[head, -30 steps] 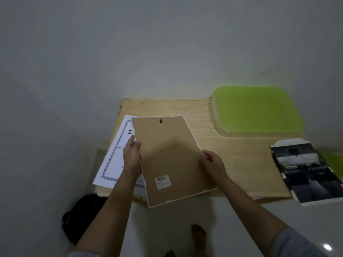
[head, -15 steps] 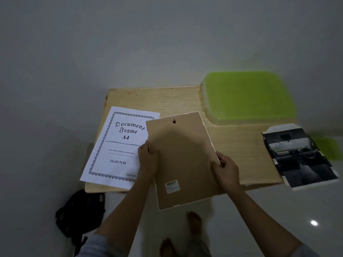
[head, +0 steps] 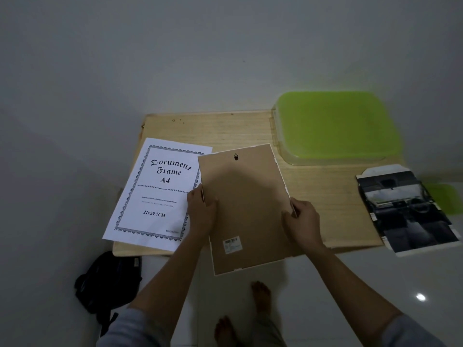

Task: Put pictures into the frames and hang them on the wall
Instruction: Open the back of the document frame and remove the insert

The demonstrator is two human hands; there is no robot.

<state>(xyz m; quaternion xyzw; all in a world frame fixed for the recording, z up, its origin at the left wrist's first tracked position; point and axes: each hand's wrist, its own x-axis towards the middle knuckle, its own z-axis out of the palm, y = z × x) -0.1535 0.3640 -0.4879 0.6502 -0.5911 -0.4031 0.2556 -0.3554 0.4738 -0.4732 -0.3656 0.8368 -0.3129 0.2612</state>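
A picture frame (head: pixel 246 196) lies back side up, showing brown backing board, a small hanger near its top and a barcode sticker lower down. Its near end juts over the front edge of the wooden table (head: pixel 225 128). My left hand (head: pixel 201 209) grips its left edge and my right hand (head: pixel 302 220) grips its right edge. A white "Document Frame A4" insert sheet (head: pixel 155 194) lies flat on the table to the left. At the table's right end rests a dark printed photo (head: pixel 406 209), overhanging the edge.
A lime-green plastic tray (head: pixel 335 123) stands at the back right against the grey wall (head: pixel 200 51). A black bag (head: pixel 110 279) lies on the white floor under the table's left corner. My bare feet show below the frame.
The frame has slid right off the white insert sheet, which is now fully uncovered. Both hands kept their grip on the frame's edges.
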